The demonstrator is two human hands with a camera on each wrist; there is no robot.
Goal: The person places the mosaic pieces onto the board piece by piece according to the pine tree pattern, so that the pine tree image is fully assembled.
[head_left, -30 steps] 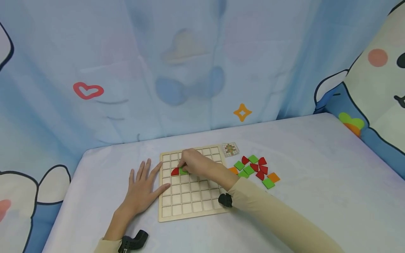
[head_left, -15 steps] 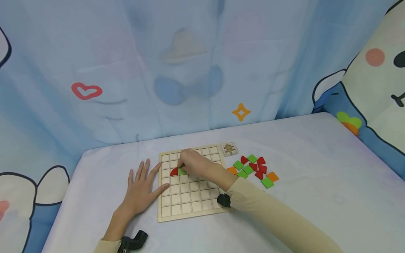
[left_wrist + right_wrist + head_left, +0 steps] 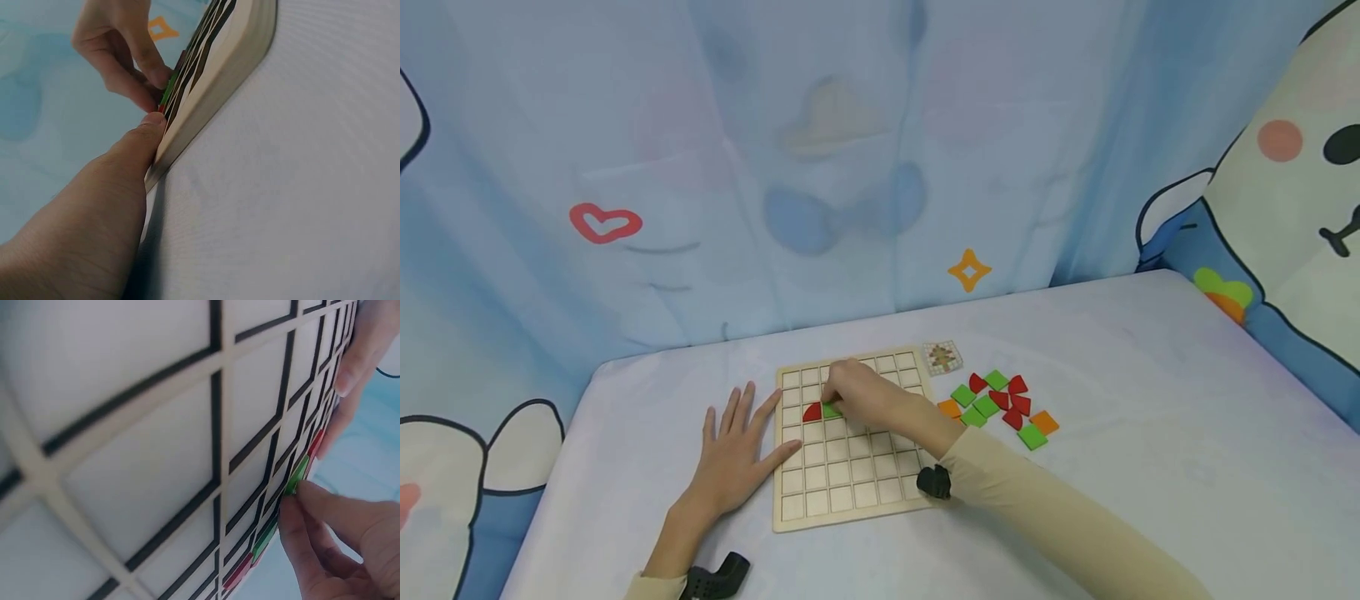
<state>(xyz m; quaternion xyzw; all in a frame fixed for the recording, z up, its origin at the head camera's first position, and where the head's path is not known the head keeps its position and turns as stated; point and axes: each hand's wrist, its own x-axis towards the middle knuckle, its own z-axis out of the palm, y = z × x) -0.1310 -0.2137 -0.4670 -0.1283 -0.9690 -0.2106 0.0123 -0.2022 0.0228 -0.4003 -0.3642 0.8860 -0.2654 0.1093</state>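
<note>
A pale wooden grid board (image 3: 840, 474) lies on the table. My left hand (image 3: 733, 454) is spread at its left side, with the thumb (image 3: 150, 120) and a fingertip touching the rim. Over the upper part of the board, my right hand (image 3: 872, 398) has thumb and finger pinched at a green square tile (image 3: 296, 477) in the grid. Left of that tile sits a red quarter-round piece (image 3: 812, 412). The right wrist view also shows another green tile (image 3: 265, 537) and a red piece (image 3: 237, 572) in the same row, which the right hand hides from the head view.
Right of the board are loose green squares (image 3: 986, 406), red quarter-rounds (image 3: 1012, 418) and orange squares (image 3: 1044, 422), several in all. A small pattern card (image 3: 942, 357) lies by the board's upper right corner. A blue printed curtain (image 3: 850, 283) hangs behind the table.
The head view has shifted slightly. Both hands keep almost the same places on the board, the right one still at the green tile.
</note>
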